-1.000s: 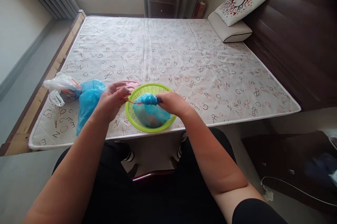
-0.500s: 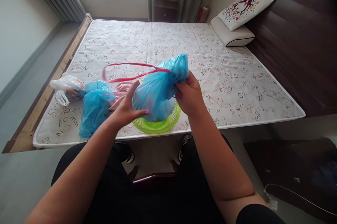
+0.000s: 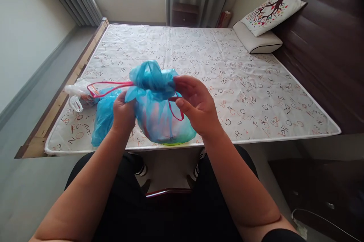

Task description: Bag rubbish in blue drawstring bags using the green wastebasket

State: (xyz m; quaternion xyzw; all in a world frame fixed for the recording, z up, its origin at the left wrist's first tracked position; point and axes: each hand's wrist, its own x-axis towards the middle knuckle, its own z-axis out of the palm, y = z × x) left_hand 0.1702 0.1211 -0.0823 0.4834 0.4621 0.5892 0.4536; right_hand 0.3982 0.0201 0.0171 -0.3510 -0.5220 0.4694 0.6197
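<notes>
A blue plastic bag (image 3: 162,121) with a bunched, folded-over top hangs between my hands, pale and pinkish contents showing through it. My left hand (image 3: 124,115) is closed on its left side, the fingertips hidden behind the plastic. At the right of the bunched neck, the curled fingers and thumb of my right hand (image 3: 199,105) hold the bag loosely, a small gap between them. Red drawstring (image 3: 109,83) loops stick out to the left and dangle by my right thumb. Below and behind the bag, a green basket (image 3: 178,144) is mostly covered.
Another blue plastic bag (image 3: 102,124) and a white plastic bag (image 3: 81,92) lie at the left on the letter-print mattress (image 3: 241,94). A tree-print pillow (image 3: 270,13) rests by the dark headboard (image 3: 327,45). My knees are near the mattress's front edge.
The blue bag has turned more upright and come lower, covering most of the basket. Its drawstring loop swung left and down. My left hand moved from its lower side to closer under the neck.
</notes>
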